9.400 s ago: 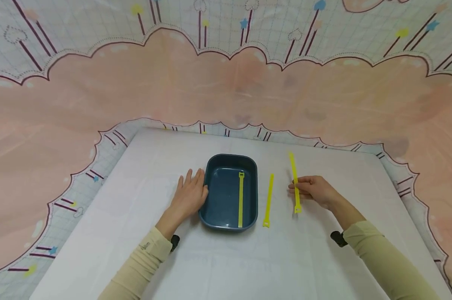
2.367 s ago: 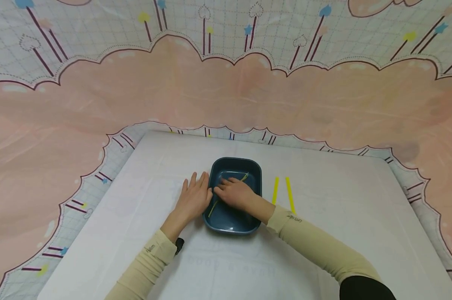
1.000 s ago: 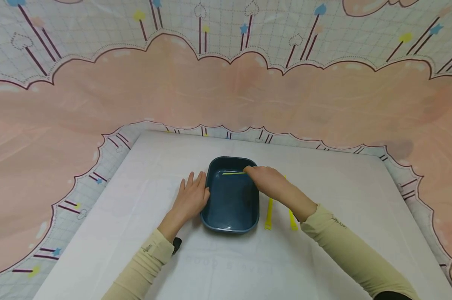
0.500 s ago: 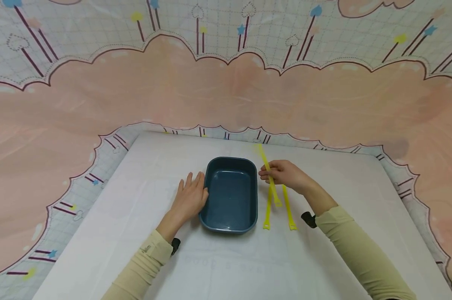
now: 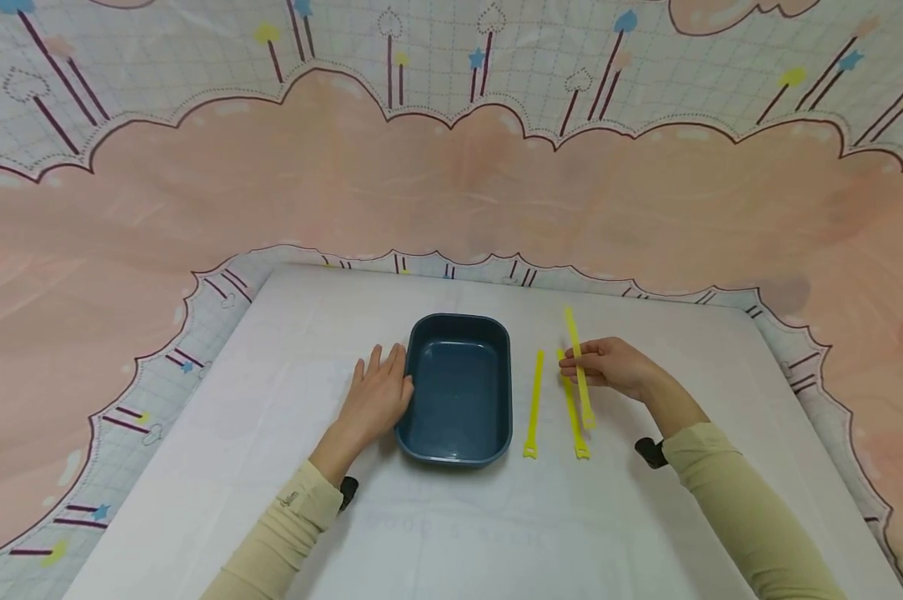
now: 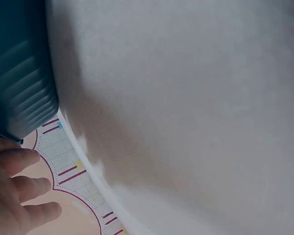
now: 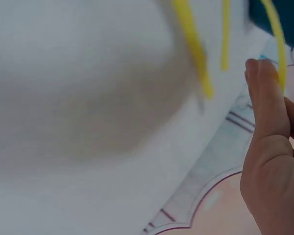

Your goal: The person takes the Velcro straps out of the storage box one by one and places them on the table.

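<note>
My right hand [image 5: 616,367] pinches a yellow strap-style cable tie [image 5: 584,396] between thumb and fingers, slotted head toward me. In the right wrist view this cable tie [image 7: 276,22] curves up from the fingertips. Beneath it on the table lies a second yellow cable tie [image 5: 574,425], partly covered by the hand. A third yellow cable tie [image 5: 534,400] lies to its left, roughly parallel. The dark blue tub [image 5: 454,408] has nothing visible inside. My left hand [image 5: 376,396] rests with extended fingers against the tub's left side; the left wrist view shows its fingers [image 6: 36,188] beside the tub wall.
A white-covered table [image 5: 451,533] carries everything. Its far edge meets a pink and white patterned cloth [image 5: 451,192] that rises behind it. Dark wrist cameras sit on the left wrist [image 5: 348,492] and right wrist [image 5: 650,452].
My right hand put a cable tie down right of the tub, then lifted another out of the tub and carried it right, over the lying ties. My left hand stayed at the tub.
</note>
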Demonstrator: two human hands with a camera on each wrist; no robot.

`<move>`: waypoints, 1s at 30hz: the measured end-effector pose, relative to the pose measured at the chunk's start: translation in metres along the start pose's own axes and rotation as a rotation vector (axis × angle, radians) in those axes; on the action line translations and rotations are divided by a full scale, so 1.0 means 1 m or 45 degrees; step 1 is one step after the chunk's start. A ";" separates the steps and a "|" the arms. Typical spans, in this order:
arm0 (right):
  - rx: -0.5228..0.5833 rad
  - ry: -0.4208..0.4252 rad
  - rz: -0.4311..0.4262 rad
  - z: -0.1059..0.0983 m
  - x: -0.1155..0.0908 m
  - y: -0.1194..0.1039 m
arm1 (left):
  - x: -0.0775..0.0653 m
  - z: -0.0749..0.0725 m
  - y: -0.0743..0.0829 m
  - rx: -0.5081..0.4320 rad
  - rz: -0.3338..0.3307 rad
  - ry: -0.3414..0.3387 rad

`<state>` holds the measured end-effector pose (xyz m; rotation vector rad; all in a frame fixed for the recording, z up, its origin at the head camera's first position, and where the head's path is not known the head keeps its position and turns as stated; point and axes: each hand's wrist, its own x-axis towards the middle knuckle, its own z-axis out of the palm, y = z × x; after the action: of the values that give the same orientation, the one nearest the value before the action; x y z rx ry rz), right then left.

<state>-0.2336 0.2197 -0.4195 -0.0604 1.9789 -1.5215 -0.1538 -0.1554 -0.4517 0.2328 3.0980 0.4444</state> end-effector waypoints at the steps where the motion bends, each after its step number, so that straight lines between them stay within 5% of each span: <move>1: 0.003 0.005 0.016 -0.002 -0.001 0.003 | 0.000 0.000 0.000 -0.002 0.001 0.000; 12: 0.039 0.038 0.194 -0.018 -0.006 0.034 | 0.000 -0.002 -0.001 0.009 0.019 0.015; 20: -0.021 0.074 0.206 -0.023 -0.009 0.045 | 0.000 -0.002 0.000 0.004 0.012 0.015; 30: -0.285 0.110 0.175 -0.019 -0.014 0.044 | -0.001 -0.001 0.000 0.003 0.025 0.026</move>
<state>-0.2177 0.2558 -0.4499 0.0485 2.1681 -1.2306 -0.1534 -0.1561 -0.4508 0.2602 3.1190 0.4470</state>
